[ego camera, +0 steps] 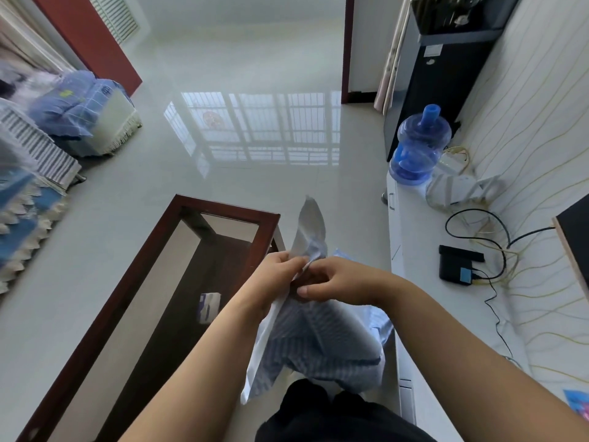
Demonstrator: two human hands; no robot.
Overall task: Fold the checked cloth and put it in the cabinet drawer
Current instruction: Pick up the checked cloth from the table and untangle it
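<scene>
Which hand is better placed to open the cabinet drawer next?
Right, probably. The right hand is nearer the white cabinet on that side; the left hand could keep holding the cloth.

Person, seen from a head-worn camera looking down. Left hand (277, 275): bare, no ring, watch or glove. Right hand (338, 282): bare, likewise unadorned; thumbnail short and plain. Both forearms: bare to the frame edge, no sleeve or cuff visible. Lower body: black garment (334, 416), matt fabric, softly creased, parting into two rounded shapes at its top edge.
</scene>
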